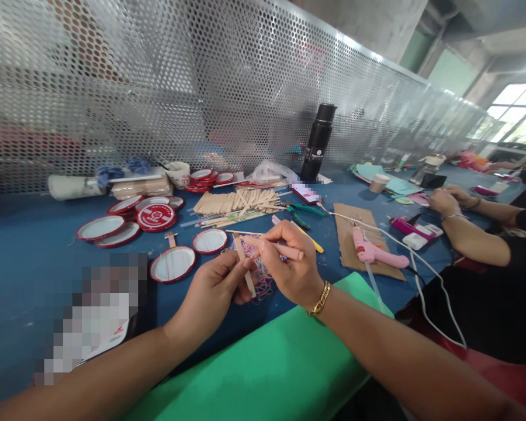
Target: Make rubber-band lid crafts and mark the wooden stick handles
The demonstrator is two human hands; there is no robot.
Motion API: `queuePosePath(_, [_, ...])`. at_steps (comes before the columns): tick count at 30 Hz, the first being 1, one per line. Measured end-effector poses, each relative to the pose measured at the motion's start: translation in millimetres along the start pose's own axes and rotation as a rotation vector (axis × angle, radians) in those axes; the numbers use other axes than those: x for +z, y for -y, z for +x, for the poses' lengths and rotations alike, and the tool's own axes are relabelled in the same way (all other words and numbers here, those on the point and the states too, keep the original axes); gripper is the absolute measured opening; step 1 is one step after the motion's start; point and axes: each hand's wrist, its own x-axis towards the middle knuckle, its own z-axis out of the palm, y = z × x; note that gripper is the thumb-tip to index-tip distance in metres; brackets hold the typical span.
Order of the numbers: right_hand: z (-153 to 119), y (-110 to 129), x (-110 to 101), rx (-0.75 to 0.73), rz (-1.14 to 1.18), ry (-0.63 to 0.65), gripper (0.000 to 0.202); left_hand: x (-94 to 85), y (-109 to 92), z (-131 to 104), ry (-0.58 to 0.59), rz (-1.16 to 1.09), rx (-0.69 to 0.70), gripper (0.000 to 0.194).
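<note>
My left hand [213, 280] pinches a wooden craft stick [239, 248] between thumb and fingers, its upper end tinted brownish. In my right hand [289, 269] is a peach-coloured marker pen [294, 253], gripped like a pencil, with its tip end by the upper part of the stick. I cannot tell whether the tip touches the wood. Below both hands lies a tangle of colourful thin loops [265, 286]. Just left of them are a red-rimmed jar lid [209, 241] and another lid [173, 266] with a small stick piece at its top.
Craft sticks [232, 202], pliers [304, 211] and several red lids [156, 216] lie farther back. A black bottle [319, 143] stands near the perforated metal screen [245, 88]. To the right, a pink glue gun [372, 248] rests on cardboard [344, 234], near a white cable and another person's hands [445, 202].
</note>
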Motion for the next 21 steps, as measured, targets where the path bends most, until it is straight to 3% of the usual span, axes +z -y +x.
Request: queuePosePath(21, [-0.1,0.6,-0.6,-0.012,-0.02,0.016,0.01,-0.6,-0.3,-0.6,-0.003,-0.014,0.0,0.035])
